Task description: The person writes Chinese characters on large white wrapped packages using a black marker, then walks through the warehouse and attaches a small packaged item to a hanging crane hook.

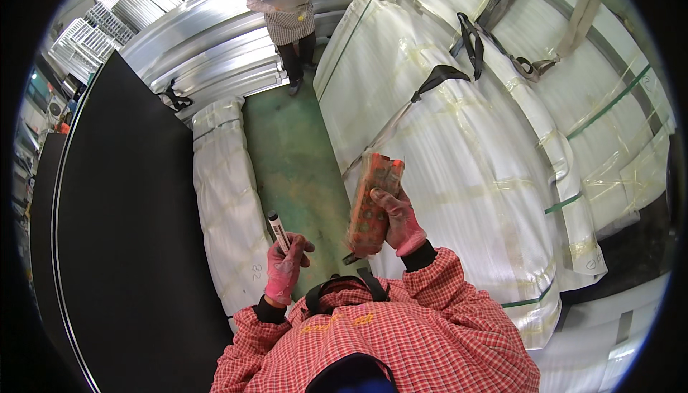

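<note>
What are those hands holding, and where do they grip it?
The left hand holds a marker by its lower part; the right hand grips what looks like an orange remote by its right side.

– What does the pink-gloved left hand (287, 267) hold?
– A slim white marker with a black end (280, 233), pointing up.
– And the pink-gloved right hand (399, 219)?
– A worn, oblong orange handset with round buttons (367, 210); a large white-wrapped bundle (459, 192) lies to its right.

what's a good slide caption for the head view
Pink-gloved left hand holds a marker, right hand an orange push-button handset, beside white-wrapped bundles.
</note>
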Tool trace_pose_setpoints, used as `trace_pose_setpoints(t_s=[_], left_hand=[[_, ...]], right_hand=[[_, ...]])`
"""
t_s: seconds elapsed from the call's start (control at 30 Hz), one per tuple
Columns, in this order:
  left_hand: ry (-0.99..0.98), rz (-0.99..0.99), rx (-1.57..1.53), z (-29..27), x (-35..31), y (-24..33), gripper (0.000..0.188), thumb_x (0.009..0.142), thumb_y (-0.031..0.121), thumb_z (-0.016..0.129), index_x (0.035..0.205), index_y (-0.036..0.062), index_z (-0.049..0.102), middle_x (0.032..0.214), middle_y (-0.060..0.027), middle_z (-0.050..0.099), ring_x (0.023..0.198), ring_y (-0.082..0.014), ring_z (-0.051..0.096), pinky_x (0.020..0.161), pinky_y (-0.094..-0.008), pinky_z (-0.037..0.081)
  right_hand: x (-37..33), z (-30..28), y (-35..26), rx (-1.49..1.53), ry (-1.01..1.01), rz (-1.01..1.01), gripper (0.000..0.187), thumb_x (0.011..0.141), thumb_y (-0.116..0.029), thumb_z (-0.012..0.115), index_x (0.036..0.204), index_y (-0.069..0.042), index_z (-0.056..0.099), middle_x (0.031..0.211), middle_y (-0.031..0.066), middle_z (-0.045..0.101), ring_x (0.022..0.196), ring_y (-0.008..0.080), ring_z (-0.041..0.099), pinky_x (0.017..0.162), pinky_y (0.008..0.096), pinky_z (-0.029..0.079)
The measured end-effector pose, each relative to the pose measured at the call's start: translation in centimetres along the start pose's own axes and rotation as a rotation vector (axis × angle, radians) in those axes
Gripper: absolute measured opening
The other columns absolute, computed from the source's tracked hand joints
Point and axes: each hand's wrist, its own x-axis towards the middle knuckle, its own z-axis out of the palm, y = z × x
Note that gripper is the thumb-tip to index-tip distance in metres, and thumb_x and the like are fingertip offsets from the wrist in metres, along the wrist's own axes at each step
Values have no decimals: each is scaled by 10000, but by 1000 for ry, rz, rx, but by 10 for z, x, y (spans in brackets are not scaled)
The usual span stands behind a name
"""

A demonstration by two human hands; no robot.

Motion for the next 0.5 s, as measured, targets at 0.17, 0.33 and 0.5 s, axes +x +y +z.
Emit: trace_pose_setpoints(t_s=[0.17, 0.33, 0.5], left_hand=[[-32, 42, -24, 6, 9, -11, 181, 904, 221, 546, 866, 45, 556, 735, -58, 626, 502, -83, 508, 460, -213, 409], [-47, 74, 7, 3, 15, 8, 205, 916, 242, 525, 854, 46, 541, 741, -53, 616, 521, -86, 512, 486, -226, 424], [-57, 260, 75, 10, 45, 51, 150, 887, 181, 576, 877, 32, 573, 733, -8, 580, 594, -62, 497, 515, -213, 410]], right_hand=[[-11, 9, -18, -204, 75, -59, 445, 850, -260, 565, 1227, -41, 476, 1102, -8, 536, 965, 97, 494, 878, 253, 390], [-6, -10, 4, -280, 45, -142, 391, 847, -251, 554, 1159, -18, 518, 1039, 25, 573, 958, 144, 529, 859, 280, 425], [-13, -7, -7, -50, 103, 65, 328, 831, -277, 559, 1079, -64, 547, 926, 13, 575, 822, 141, 551, 763, 300, 477]])
